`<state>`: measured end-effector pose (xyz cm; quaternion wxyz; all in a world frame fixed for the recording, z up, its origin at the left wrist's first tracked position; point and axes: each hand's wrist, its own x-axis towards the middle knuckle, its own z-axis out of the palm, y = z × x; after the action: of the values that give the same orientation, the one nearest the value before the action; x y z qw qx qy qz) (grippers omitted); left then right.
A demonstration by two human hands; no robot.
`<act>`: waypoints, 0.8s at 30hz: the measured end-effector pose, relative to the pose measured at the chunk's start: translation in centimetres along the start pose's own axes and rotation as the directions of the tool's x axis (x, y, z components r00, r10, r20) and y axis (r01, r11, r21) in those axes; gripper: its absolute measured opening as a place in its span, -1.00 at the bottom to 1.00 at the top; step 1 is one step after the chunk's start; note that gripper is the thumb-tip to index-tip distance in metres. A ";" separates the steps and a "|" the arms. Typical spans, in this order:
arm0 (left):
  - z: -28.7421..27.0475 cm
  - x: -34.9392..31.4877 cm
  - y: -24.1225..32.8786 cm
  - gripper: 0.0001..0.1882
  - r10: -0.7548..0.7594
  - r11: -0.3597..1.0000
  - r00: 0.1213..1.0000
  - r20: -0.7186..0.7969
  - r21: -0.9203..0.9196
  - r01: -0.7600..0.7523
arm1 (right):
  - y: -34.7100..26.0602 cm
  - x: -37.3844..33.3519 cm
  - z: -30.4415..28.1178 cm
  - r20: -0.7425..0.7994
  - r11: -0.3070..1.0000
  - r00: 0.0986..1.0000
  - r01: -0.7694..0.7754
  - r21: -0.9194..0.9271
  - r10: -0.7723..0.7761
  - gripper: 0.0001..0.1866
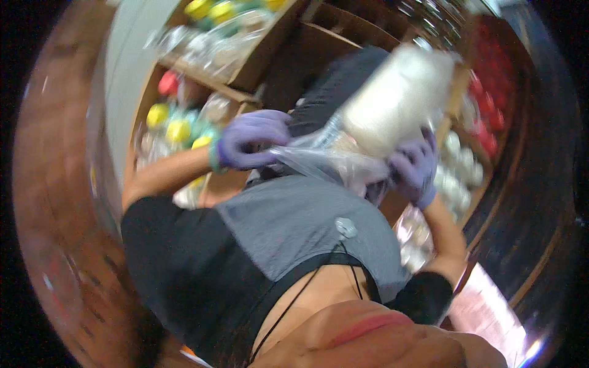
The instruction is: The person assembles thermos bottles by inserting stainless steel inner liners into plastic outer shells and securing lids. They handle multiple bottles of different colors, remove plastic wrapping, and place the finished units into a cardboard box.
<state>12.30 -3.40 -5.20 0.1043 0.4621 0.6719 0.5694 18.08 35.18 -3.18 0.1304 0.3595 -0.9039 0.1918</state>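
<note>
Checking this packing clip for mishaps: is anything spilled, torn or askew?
Nothing spilled or torn shows. The white spool is tilted and motion-blurred, half in a clear plastic bag held by the gloved left hand and right hand.

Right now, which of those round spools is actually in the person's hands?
The big white spool, blurred, half inside a clear plastic bag held by the left hand and right hand. The yellow spools and red spools sit untouched in boxes.
</note>
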 end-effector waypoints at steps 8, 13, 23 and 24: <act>1.8 10.1 2.2 -0.98 0.039 0.912 0.999 0.031 -0.410 -0.023 | 5.2 -2.5 0.3 -0.037 0.985 0.989 -0.148 -0.087 0.145 -0.60; 5.8 20.7 2.9 -0.90 0.435 0.823 0.836 0.335 -0.525 -0.218 | 8.3 -6.6 2.0 -0.206 0.982 0.970 -0.152 -0.113 0.127 -0.64; 18.6 44.9 -15.8 -0.56 -0.128 0.964 0.948 0.292 -0.186 0.188 | 10.6 -24.3 2.5 -0.282 0.330 0.200 -0.759 0.561 0.938 -0.74; 21.6 46.9 -18.9 -0.40 -0.038 0.988 0.938 0.346 0.152 -0.016 | 10.0 -25.8 2.5 -0.273 0.255 0.113 -0.784 0.566 0.955 -0.74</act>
<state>-8.65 47.13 -10.53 0.1891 0.5581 0.6869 0.4253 29.14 56.22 -17.63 0.2030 -0.3126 -0.8089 0.4547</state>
